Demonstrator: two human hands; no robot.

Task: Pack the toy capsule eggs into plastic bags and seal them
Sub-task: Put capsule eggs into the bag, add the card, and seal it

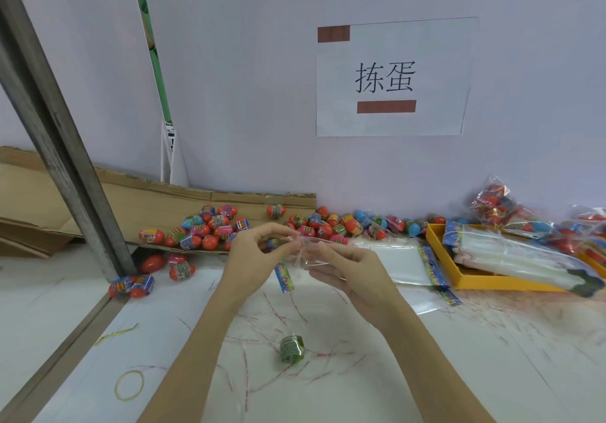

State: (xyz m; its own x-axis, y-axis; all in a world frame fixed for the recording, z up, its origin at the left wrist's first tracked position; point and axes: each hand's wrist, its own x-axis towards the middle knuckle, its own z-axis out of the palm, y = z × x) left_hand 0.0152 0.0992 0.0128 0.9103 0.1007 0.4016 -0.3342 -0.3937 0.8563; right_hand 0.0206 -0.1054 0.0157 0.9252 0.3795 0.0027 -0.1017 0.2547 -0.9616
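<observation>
My left hand (254, 253) and my right hand (341, 267) meet above the table's middle, both pinching the top edge of one clear plastic bag (308, 258) with a colourful header strip (284, 276) hanging down. The bag looks empty. A pile of toy capsule eggs (210, 229), mostly orange with bright labels, lies behind my hands on a cardboard sheet and along the wall. One green-wrapped capsule egg (292, 349) rests alone on the table between my forearms.
A yellow tray (492, 283) at the right holds a stack of empty bags (511, 255). Filled bags (495, 206) pile behind it. More flat bags (400, 263) lie beside the tray. A metal post (65, 160) stands at the left. A rubber band (129, 385) lies near me.
</observation>
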